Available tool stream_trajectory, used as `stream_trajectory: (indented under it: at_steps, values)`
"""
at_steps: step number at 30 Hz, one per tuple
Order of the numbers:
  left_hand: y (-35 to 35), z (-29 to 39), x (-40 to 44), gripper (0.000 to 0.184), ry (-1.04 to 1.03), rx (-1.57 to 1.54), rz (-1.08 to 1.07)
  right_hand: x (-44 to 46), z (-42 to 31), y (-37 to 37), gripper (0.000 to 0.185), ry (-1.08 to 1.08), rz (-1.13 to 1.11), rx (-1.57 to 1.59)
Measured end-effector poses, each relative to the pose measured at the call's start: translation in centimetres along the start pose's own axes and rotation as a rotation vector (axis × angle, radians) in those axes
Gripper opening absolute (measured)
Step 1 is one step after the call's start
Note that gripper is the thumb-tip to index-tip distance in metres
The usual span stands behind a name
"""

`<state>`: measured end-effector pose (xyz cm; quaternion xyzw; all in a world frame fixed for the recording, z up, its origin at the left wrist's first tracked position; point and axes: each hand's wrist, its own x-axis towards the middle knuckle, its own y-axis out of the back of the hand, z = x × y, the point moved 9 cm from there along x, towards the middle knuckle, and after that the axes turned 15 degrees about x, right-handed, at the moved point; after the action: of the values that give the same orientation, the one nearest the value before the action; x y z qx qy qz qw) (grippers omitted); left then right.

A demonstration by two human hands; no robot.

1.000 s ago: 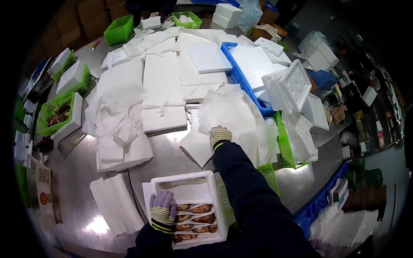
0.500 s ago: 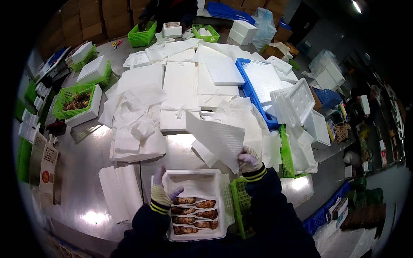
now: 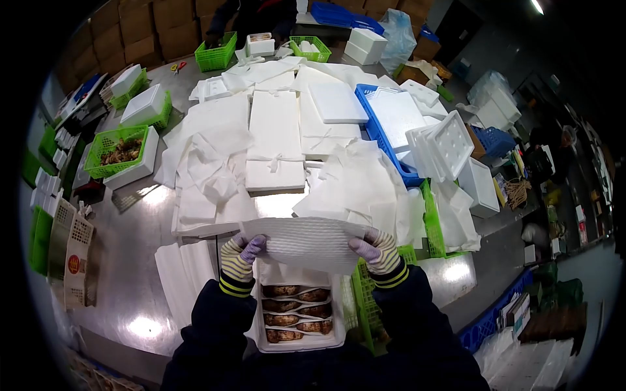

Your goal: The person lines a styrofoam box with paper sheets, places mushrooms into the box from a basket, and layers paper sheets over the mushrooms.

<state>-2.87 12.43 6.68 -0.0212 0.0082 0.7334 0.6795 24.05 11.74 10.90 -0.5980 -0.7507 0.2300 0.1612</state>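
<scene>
My left hand (image 3: pixel 242 254), in a striped glove with lilac fingertips, pinches the left end of a white ribbed packing sheet (image 3: pixel 306 244). The right end of the sheet is held by my right hand (image 3: pixel 376 250), gloved the same way. Stretched between both hands, the sheet hangs over the far part of a white foam box (image 3: pixel 337 313) and hides it. Inside the box, brown, mottled, elongated pieces (image 3: pixel 282 320) lie in two columns, with white sheet folded between the rows. Their kind is not clear to me.
Stacks of white sheets (image 3: pixel 275 127) cover the table's middle. A green basket (image 3: pixel 370 309) stands right of the box, folded sheets (image 3: pixel 188 277) to its left. A blue crate (image 3: pixel 375 127) holds foam lids. Across the table, a person (image 3: pixel 257 16) works near green baskets.
My right hand has brought the sheet leftward over the box. My left hand has risen from the box and now grips the sheet's other end.
</scene>
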Motion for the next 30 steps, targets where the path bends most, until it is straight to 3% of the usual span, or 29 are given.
stream_trajectory:
  at_steps: [2, 5, 7, 8, 10, 11, 12, 13, 14, 15, 18, 19, 20, 22, 24, 25, 26, 27, 28, 30]
  values:
    - [0.0, -0.2, -0.6, 0.02, -0.009, -0.037, -0.013, -0.2, 0.6, 1.8, 0.028, -0.013, 0.138, -0.088]
    - [0.1, 1.6, -1.2, 0.022, -0.148, -0.128, -0.005, -0.6, 0.3, 1.1, 0.022, 0.009, 0.124, 0.049]
    - [-0.5, 1.3, -1.5, 0.016, -0.045, -0.31, -0.116, -0.7, 0.3, 1.5, 0.021, 0.004, 0.123, 0.129]
    - [-0.5, 1.0, -1.3, 0.015, -0.052, -0.372, -0.182, -0.1, 0.6, 1.7, 0.021, -0.01, -0.005, 0.199]
    - [-1.0, 0.1, -0.5, 0.016, 0.196, -0.429, -0.302, 0.9, 0.5, 1.1, 0.022, -0.03, -0.127, 0.277]
    - [-0.5, -0.7, 0.4, 0.02, 0.134, -0.37, -0.403, 1.8, -0.1, 0.8, 0.02, -0.007, -0.123, 0.141]
    - [-0.5, 1.7, 0.8, 0.026, -0.025, -0.261, -0.285, 2.6, -0.4, 0.6, 0.02, 0.008, -0.115, 0.008]
    - [0.2, -0.8, 3.1, 0.025, -0.07, 0.008, -0.318, 3.7, 0.1, 0.9, 0.02, -0.032, -0.051, -0.264]
    - [0.3, -1.1, 3.6, 0.022, 0.074, 0.203, -0.31, 4.9, 0.5, 1.1, 0.02, -0.075, 0.009, -0.539]
    - [0.1, -0.2, 4.4, 0.027, -0.008, 0.292, -0.328, 5.2, -1.3, -0.7, 0.023, 0.097, 0.022, -0.675]
    - [0.7, 10.2, 2.0, 0.04, -0.506, 0.429, 0.058, 2.4, -8.3, -8.6, 0.028, 0.777, -0.06, -1.141]
    - [1.0, 14.1, -0.5, 0.04, -0.839, 0.441, 0.162, -0.2, -10.3, -11.1, 0.026, 1.048, -0.159, -1.209]
    - [1.1, 16.8, -3.3, 0.037, -1.045, 0.588, 0.321, -2.1, -11.5, -12.5, 0.02, 1.133, -0.217, -1.162]
    - [1.5, 16.9, -5.9, 0.032, -1.108, 0.539, 0.262, -4.3, -10.8, -12.4, 0.016, 1.121, -0.169, -1.229]
    - [0.8, 12.8, -5.7, 0.026, -1.184, 0.793, 0.255, -3.8, -7.2, -10.3, 0.015, 1.019, -0.143, -1.337]
    - [-0.1, 9.8, -5.7, 0.026, -1.098, 0.96, 0.353, -2.8, -4.1, -7.8, 0.015, 0.85, -0.131, -1.346]
    - [0.8, 2.4, -4.3, 0.025, -0.753, 0.745, 0.093, -2.4, -0.1, -4.9, 0.014, 0.683, -0.123, -1.454]
    - [-0.9, 0.8, -5.3, 0.027, -0.987, 1.192, 0.086, -2.3, 3.8, -2.5, 0.012, 0.439, -0.153, -1.55]
    - [-1.8, -2.8, -6.3, 0.022, -0.981, 1.346, -0.026, -2.0, 9.4, 1.5, 0.012, 0.204, -0.218, -1.514]
    - [-3.1, -7.2, -6.6, 0.016, -0.899, 1.534, -0.212, -3.3, 12.2, 1.7, 0.02, 0.072, -0.359, -1.558]
